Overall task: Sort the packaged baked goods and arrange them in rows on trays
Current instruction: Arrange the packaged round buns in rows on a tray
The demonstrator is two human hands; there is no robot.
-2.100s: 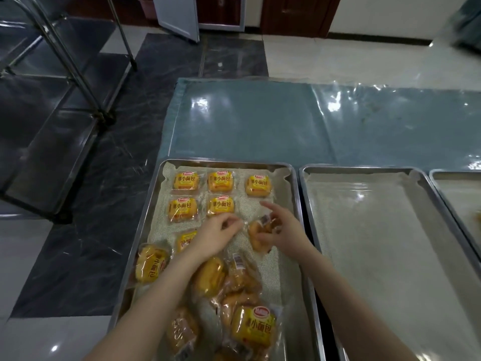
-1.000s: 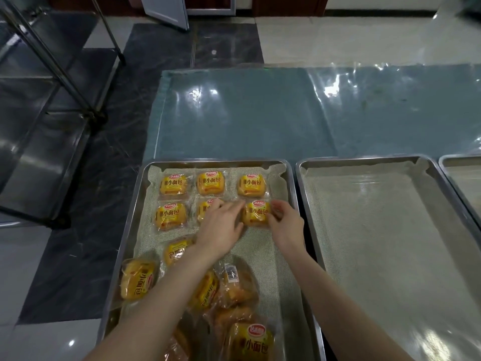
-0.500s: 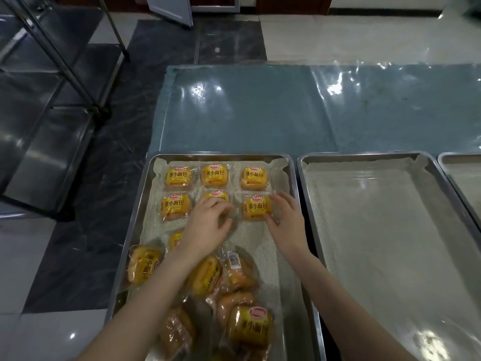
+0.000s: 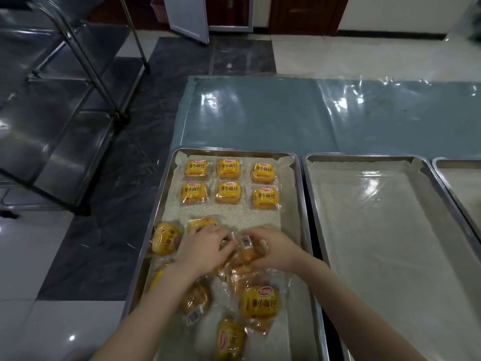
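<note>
- Rack [image 4: 78, 82] of grey steel tube with steel shelves: far left, standing on the dark marble floor [image 4: 117, 204].
- Counter [image 4: 260, 115] covered in blue cloth under glossy clear film: carries three trays side by side.
- Left tray [image 4: 234, 151], rectangular stainless steel with a beige mesh liner: six yellow-labelled bun packets [image 4: 228, 192] lie at its far end in two rows of three, label up and slightly apart. Loose packets lie unsorted in its near half. One tilted yellow packet [image 4: 164, 238] lies against the left rim.
- Left hand [image 4: 205, 248]: palm down at mid-tray, fingers curled onto the left edge of a clear-wrapped bun packet [image 4: 246, 247] that lies barcode side up.
- Right hand [image 4: 273, 250]: palm down, fingers curled round the right side of that same packet. The packet sits on the loose heap between both hands.
- Middle tray [image 4: 377, 230], same steel with the same mesh liner: just beside the left tray.
- Right tray [image 4: 442, 159]: only its near-left corner is in view at the frame edge.
</note>
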